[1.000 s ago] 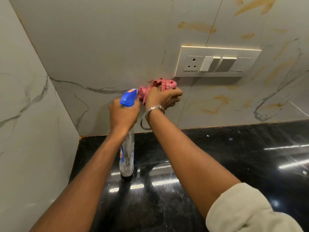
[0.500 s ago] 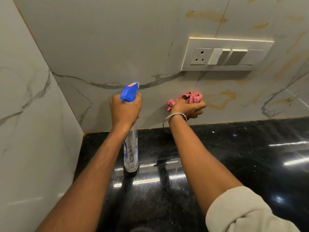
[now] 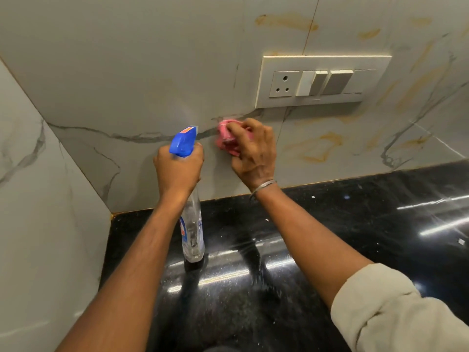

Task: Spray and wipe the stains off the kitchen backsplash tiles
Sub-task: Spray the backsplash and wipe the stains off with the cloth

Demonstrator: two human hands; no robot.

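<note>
Head view: right hand (image 3: 253, 156) clutching pink cloth (image 3: 225, 138) is wiping tile (image 3: 127, 72), left hand (image 3: 177, 168) gripping spray bottle (image 3: 193, 235); rightward orange stains (image 3: 314, 148) likely next.

Crumpled pink cloth (image 3: 223, 131) against stained tiles (image 3: 312, 151)

bare forearms; thin silver bangle (image 3: 264, 186) on right wrist, rolled beige sleeve (image 3: 396, 316) above.

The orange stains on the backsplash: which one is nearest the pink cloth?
The looped stain below the switch plate, just right of the right hand holding the pink cloth; others lie higher or farther right.
</note>
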